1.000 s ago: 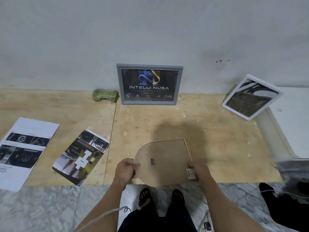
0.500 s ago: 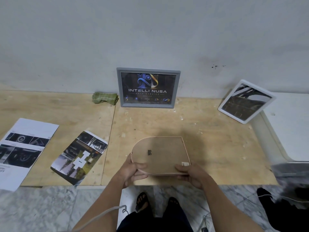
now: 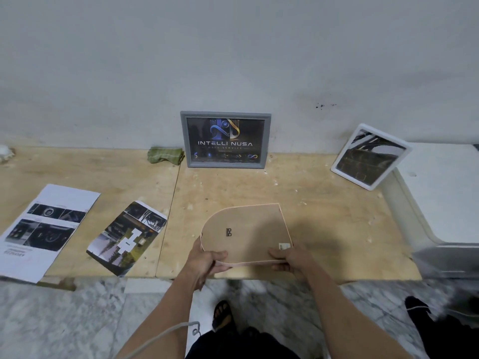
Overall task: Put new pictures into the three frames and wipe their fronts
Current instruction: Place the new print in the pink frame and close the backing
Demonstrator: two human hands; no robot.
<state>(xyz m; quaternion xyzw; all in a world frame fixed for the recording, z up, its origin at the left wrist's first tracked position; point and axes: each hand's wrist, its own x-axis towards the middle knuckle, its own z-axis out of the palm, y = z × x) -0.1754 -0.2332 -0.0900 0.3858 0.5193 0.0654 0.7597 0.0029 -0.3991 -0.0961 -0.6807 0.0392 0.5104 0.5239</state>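
An arch-shaped frame (image 3: 246,233) with a brown backing board facing up is held nearly flat over the plywood bench (image 3: 324,216). My left hand (image 3: 207,260) grips its near left edge, thumb on top. My right hand (image 3: 291,259) grips its near right corner beside a small label. A grey frame (image 3: 225,139) with a dark poster leans on the wall at the back. A white frame (image 3: 370,156) leans at the back right. Two printed pictures lie at the left: a dark collage (image 3: 127,237) and a white sheet with car photos (image 3: 44,229).
A green cloth (image 3: 166,155) lies beside the grey frame at the wall. A white appliance (image 3: 445,193) stands at the right end of the bench. Marble floor and my feet are below the bench's front edge.
The arch-shaped frame has been tipped from a steep tilt to nearly flat and lowered toward the bench. Both hands shifted to its near edge.
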